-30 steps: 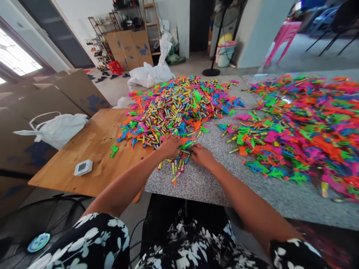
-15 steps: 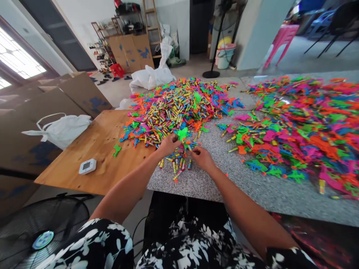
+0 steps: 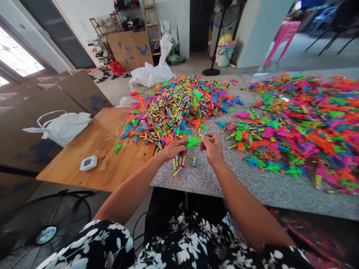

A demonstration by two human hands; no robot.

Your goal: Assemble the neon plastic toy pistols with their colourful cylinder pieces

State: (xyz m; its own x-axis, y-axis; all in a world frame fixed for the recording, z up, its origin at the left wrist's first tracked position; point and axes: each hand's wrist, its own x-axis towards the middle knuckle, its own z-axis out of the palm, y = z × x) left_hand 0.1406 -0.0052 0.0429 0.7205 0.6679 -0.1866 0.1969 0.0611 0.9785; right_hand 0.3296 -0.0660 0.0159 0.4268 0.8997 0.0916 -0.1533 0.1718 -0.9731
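Between my hands is a bright green plastic toy gun (image 3: 193,141), gripped by the fingers of my left hand (image 3: 173,150). My right hand (image 3: 214,151) pinches a slim yellow-labelled tube (image 3: 207,137) close to the toy's right end; whether the two touch I cannot tell. Below them, several loose tubes (image 3: 194,161) lie on the speckled stone tabletop (image 3: 204,181). Just beyond my hands rises a heap of labelled tubes (image 3: 171,108) mixed with orange, pink, blue and green plastic toys.
A wide pile of coloured toys (image 3: 297,130), some with tubes in them, covers the right side. On the wooden board (image 3: 84,149) at left are a white digital device (image 3: 88,163) and one green toy (image 3: 117,147). A fan (image 3: 46,231) stands lower left, cardboard boxes (image 3: 56,101) beyond.
Both hands have moved right, off the near edge of the heap. The green toy came along in my left hand, and my right hand has risen with a tube.
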